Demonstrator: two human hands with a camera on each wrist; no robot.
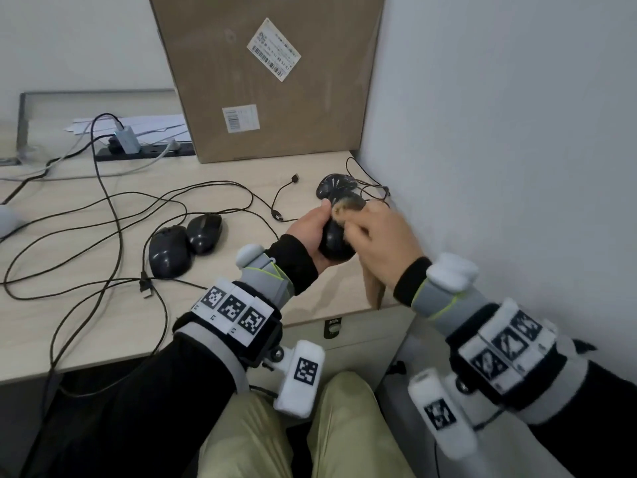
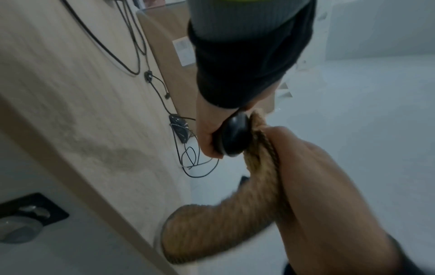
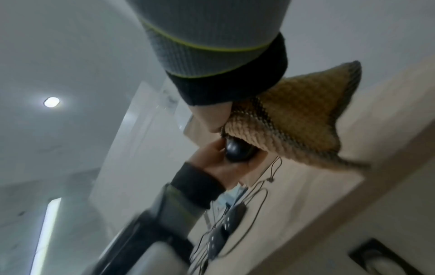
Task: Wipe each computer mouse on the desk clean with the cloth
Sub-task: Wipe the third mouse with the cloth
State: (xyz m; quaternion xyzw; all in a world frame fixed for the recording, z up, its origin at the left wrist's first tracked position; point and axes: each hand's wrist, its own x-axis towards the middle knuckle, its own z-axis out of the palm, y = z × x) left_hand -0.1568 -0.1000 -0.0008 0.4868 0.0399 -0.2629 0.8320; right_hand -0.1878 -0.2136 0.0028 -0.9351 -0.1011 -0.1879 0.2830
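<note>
We see a glossy black mouse (image 1: 335,241) cupped in our curled left hand (image 1: 310,232); our right hand (image 1: 382,241) grips the tan waffle-weave cloth (image 3: 292,119) against it

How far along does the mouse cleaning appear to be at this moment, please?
Done: nothing shows which mice are already clean. In hand: the left hand grips a black mouse while the right hand rubs it with the cloth. Possibly left: the pair of mice and the far mouse lying on the desk.
</note>
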